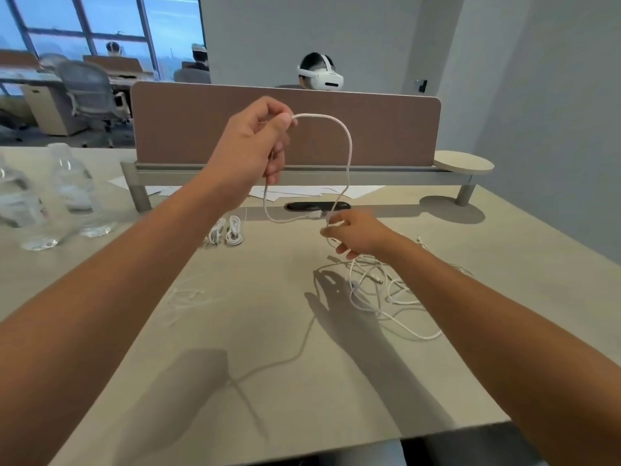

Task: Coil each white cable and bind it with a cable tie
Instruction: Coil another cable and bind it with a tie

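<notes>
1. The left hand (255, 142) is raised above the surface (255, 314), pinching the top of a white cable (349, 153) loop; the right hand (356, 235) sits lower, fingers curled round the same cable.
2. It's hard to trace where that cable runs into the loose tangle (386, 290) under the right hand.
3. Two bundled cables (225, 232) lie by the divider (285, 126); blurry water bottles (72, 190) stand far left.

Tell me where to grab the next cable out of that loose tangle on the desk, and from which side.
Judging by its pose, take the tangle by the loop bulging toward the near desk edge. It lies alone, clear of the crossings. Come from above on the near side with the right hand, once it frees the held cable the left hand also grips.
</notes>
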Available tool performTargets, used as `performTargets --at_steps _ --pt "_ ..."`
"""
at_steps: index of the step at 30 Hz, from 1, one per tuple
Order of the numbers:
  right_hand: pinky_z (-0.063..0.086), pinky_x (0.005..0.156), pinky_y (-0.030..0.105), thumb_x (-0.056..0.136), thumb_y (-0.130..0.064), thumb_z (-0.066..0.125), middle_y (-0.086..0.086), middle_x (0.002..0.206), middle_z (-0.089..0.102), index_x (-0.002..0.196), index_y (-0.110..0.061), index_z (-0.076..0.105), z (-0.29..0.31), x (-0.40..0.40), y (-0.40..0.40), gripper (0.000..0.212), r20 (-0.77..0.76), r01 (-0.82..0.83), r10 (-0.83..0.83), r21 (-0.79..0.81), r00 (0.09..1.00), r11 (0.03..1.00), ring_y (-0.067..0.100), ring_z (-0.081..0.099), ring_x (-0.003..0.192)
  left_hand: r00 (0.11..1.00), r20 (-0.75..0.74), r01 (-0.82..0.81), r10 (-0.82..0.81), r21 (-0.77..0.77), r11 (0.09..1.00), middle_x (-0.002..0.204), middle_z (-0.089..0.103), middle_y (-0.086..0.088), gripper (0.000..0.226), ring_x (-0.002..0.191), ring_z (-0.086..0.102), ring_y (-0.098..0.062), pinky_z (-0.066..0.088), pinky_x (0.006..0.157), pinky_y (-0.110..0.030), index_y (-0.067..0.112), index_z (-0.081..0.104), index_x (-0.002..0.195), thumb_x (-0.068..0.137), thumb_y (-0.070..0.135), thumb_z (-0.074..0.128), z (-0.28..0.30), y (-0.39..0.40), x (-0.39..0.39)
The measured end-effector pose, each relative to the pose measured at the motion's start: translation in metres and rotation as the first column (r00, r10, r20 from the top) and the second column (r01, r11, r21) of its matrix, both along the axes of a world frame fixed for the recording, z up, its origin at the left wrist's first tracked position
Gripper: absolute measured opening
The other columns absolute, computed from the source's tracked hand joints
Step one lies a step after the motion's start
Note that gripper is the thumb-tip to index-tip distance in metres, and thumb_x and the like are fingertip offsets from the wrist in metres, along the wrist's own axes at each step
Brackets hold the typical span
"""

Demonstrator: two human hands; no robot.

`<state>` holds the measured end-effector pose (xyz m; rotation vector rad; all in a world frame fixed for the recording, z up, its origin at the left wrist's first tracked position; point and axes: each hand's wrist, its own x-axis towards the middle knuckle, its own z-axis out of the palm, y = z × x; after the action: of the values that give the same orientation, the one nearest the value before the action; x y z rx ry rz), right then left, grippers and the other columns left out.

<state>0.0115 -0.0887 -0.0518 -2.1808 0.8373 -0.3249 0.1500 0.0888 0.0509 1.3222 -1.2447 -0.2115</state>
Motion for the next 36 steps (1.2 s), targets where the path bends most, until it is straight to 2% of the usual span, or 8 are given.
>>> performTargets --at_steps 4,7,12,16,20,28,32,36 --pt "0.053 0.052 0.026 0.100 -0.030 0.067 0.010 0.110 0.070 0.125 -0.017 0.065 -0.019 0.008 0.015 0.028 -0.029 0.036 -0.036 -0.001 0.999 0.999 0.024 0.073 0.078 0.994 -0.084 0.063 -0.066 -0.043 0.997 0.070 0.045 0.001 0.014 0.052 0.037 -0.016 0.036 0.046 -0.027 0.014 0.057 0.105 0.110 0.021 0.046 0.011 0.031 -0.003" --pt "0.060 0.069 0.035 0.103 -0.022 0.059 0.012 0.104 0.075 0.108 -0.004 0.075 -0.031 0.013 0.017 0.025 -0.092 0.046 -0.058 -0.119 0.994 0.992 0.031 0.073 0.088 0.986 -0.149 0.070 -0.081 -0.077 0.995 0.069 0.043 0.002 0.014 0.051 0.035 -0.015 0.033 0.046 -0.026 0.016 0.057 0.101 0.110 0.022 0.047 0.021 0.051 0.000" --pt "0.061 0.065 0.038 0.104 -0.028 0.044 0.012 0.093 0.068 0.094 -0.016 0.068 -0.008 0.010 0.012 0.028 0.177 0.180 -0.181 0.024 0.967 0.983 0.026 0.069 0.074 0.987 -0.160 -0.012 0.008 -0.024 1.000 0.066 0.041 0.005 0.019 0.048 0.031 -0.012 0.028 0.043 -0.023 0.017 0.060 0.101 0.110 0.027 0.047 0.025 0.070 0.014" --pt "0.064 0.071 0.037 0.113 -0.035 0.035 0.013 0.092 0.076 0.120 -0.014 0.065 0.040 -0.004 0.004 0.037 0.286 0.225 -0.214 -0.006 0.934 0.974 0.027 0.077 0.076 0.986 -0.166 -0.005 0.016 0.066 0.998 0.066 0.036 0.005 0.023 0.052 0.027 -0.012 0.022 0.045 -0.025 0.011 0.070 0.104 0.108 0.022 0.050 0.014 0.058 0.013" --pt "0.051 0.056 0.022 0.113 -0.038 0.034 0.006 0.075 0.070 0.101 -0.006 0.072 0.091 -0.019 -0.003 0.051 0.560 0.271 -0.320 0.171 0.764 0.947 0.011 0.062 0.059 0.992 -0.126 -0.001 0.023 0.170 0.985 0.062 0.040 0.007 0.018 0.052 0.031 -0.011 0.028 0.046 -0.023 0.009 0.076 0.104 0.103 0.019 0.060 0.004 0.025 0.000" --pt "0.044 0.050 0.026 0.111 -0.039 0.039 0.007 0.068 0.070 0.096 -0.003 0.076 0.150 -0.037 -0.001 0.054 0.702 0.176 -0.283 0.223 0.654 0.959 0.013 0.054 0.049 0.991 -0.135 0.033 0.002 0.255 0.966 0.075 0.051 -0.001 0.019 0.060 0.043 -0.012 0.040 0.050 -0.024 0.014 0.074 0.110 0.092 0.011 0.074 -0.007 -0.044 -0.028" --pt "0.043 0.050 0.024 0.112 -0.037 0.038 0.014 0.074 0.073 0.095 -0.003 0.070 0.162 -0.041 0.003 0.050 0.761 0.023 -0.204 0.241 0.616 0.970 0.014 0.051 0.047 0.997 -0.060 0.069 -0.051 0.371 0.926 0.062 0.056 0.012 0.024 0.053 0.044 -0.008 0.039 0.053 -0.025 0.015 0.073 0.116 0.093 0.019 0.076 -0.015 -0.065 -0.045" --pt "0.048 0.058 0.026 0.113 -0.038 0.034 0.014 0.085 0.077 0.102 -0.004 0.067 0.172 -0.043 0.007 0.049 0.765 -0.085 -0.136 0.242 0.630 0.967 0.014 0.057 0.055 0.987 -0.136 0.118 -0.085 0.258 0.959 0.071 0.050 0.003 0.030 0.049 0.043 -0.005 0.039 0.048 -0.021 0.021 0.066 0.129 0.099 0.021 0.069 -0.022 -0.075 -0.056"
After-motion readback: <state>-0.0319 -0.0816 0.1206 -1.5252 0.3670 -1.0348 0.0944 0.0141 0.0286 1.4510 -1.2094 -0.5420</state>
